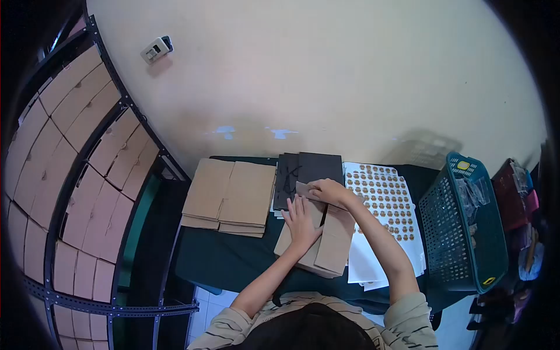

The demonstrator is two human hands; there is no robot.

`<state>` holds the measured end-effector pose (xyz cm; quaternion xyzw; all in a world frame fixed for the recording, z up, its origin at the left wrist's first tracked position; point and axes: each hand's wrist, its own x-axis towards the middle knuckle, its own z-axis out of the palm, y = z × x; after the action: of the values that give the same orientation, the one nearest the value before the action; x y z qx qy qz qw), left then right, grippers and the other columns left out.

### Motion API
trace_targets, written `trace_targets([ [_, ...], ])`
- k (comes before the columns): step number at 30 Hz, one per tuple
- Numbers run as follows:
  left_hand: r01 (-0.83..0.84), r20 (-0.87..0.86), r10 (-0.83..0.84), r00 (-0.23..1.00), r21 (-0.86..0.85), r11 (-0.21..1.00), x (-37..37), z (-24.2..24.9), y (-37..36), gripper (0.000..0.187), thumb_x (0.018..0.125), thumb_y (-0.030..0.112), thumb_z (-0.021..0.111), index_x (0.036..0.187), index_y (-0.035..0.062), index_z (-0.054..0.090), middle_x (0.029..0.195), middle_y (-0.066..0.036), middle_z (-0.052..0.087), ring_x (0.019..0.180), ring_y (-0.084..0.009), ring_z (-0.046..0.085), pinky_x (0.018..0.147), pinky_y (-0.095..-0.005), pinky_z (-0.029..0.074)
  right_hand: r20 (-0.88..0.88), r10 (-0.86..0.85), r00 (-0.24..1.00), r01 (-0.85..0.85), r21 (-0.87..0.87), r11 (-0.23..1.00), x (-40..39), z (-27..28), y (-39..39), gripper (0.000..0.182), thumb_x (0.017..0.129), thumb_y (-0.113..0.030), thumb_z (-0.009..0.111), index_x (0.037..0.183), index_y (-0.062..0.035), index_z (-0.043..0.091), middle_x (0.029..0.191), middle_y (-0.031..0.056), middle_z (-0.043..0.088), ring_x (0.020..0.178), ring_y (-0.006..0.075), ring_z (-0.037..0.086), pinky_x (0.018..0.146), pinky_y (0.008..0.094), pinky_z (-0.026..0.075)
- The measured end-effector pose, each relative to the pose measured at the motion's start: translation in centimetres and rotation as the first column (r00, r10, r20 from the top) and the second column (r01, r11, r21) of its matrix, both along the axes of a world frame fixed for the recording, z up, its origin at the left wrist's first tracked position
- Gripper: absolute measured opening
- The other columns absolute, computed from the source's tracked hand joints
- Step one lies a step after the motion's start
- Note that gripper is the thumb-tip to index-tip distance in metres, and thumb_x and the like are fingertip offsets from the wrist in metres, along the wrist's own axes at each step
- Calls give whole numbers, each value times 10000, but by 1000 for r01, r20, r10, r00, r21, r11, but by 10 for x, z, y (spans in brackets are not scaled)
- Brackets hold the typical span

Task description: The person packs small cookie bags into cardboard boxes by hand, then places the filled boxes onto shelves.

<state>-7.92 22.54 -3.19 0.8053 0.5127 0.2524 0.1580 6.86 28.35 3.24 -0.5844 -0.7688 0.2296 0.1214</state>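
A: Nearest first. What have we got?
B: Cardboard box (336, 239), on the dark green cloth (233, 256) in front of us. We'd guess light, stiff, dry, hardly slippery; corners could crush.
A: Where do we hold it?
B: By the sides, we'd say. Left hand (301, 223) lies flat on top, fingers spread.
A: Farther out?
B: Right hand (329, 191), fingers curled, gripping the raised flap (302, 189) at the far end. Thin card, probably bends easily, so we'd pinch near the crease.
A: Past that?
B: Black stack (321, 168), just behind. We can't tell what's in it.
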Motion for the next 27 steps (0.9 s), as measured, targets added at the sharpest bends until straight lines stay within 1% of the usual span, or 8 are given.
trace_targets([
  [1,24,-119,-20,993,36,999,7,-5,2,982,629,251,725,1359,-50,141,1416,-253,137,1315,-427,98,1026,-581,52,5,-4,1000,4,-1,1000,1,0,-1,297,843,-219,493,1121,-147,568,960,163,625,872,353,591,757,413,475],
  [7,-22,60,19,998,52,998,14,-21,9,798,682,240,662,1325,-35,278,1407,-259,155,1279,-501,108,1011,-614,70,-44,11,999,-12,-19,1000,-8,5,-19,500,776,-88,478,1246,-259,475,1058,113,608,898,345,589,788,406,474],
  [9,79,89,-76,993,-21,997,1,-19,7,747,692,241,655,1336,54,325,1421,-225,178,1269,-512,141,1001,-628,88,-96,45,994,-46,-3,999,-7,7,-23,514,772,-50,475,1246,-249,480,1093,91,597,925,337,585,797,398,473],
  [10,62,222,-55,973,-27,998,-1,-10,6,667,697,216,640,1311,123,397,1410,-197,247,1268,-502,178,995,-638,95,-121,78,990,-75,23,997,-5,4,-22,512,773,-36,467,1243,-238,486,1108,87,590,939,331,583,800,393,472],
  [13,90,350,-100,932,44,995,-7,-14,6,616,697,185,622,1284,137,442,1385,-191,306,1273,-481,200,994,-641,93,-156,141,978,-137,39,990,-5,3,-22,547,745,39,436,1257,-151,472,1150,95,568,960,337,574,837,366,462],
  [21,66,529,-120,840,120,991,-15,-8,1,463,727,54,543,1190,70,512,1306,-195,423,1233,-449,322,1025,-490,230,-194,139,971,-146,-22,989,13,4,-29,594,694,51,457,1240,-180,498,1049,147,605,905,343,583,790,392,461],
  [25,15,599,-85,796,121,993,-17,-8,4,406,728,35,545,1133,28,526,1239,-199,484,1201,-446,369,1001,-467,285,-45,162,986,-154,147,977,-1,25,-52,546,685,51,491,1190,-155,532,1075,121,583,959,306,567,809,378,463],
  [27,37,606,-97,790,110,993,-22,-8,7,362,731,25,541,1092,11,523,1170,-194,528,1154,-409,435,970,-432,340,140,147,979,-185,316,930,-6,27,-60,526,687,41,511,1173,-160,537,1015,119,587,886,314,575,753,387,476],
])
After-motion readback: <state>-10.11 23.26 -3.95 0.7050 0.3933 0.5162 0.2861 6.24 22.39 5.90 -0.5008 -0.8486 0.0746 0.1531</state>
